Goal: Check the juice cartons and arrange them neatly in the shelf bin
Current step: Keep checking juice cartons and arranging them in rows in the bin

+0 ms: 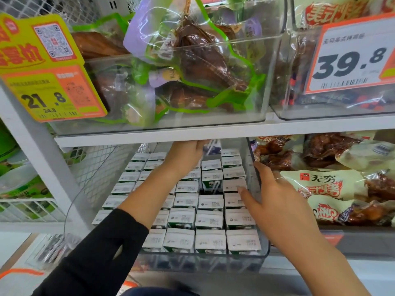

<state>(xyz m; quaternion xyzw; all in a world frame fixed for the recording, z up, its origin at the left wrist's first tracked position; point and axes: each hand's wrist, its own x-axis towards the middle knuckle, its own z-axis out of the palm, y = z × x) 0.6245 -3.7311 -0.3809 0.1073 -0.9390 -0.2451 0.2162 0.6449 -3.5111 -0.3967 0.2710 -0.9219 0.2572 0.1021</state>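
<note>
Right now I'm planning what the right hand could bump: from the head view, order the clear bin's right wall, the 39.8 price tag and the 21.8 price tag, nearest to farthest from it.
1. Clear bin's right wall: right beside the right hand, at its fingers.
2. 39.8 price tag: upper shelf, above and to the right.
3. 21.8 price tag: upper shelf, far left.

A shop: white shelves [162, 133] carry clear bins of packaged food, with a yellow price tag [49, 67] at upper left reading 21.8 and an orange-edged tag [350, 58] at upper right reading 39.8.
</note>
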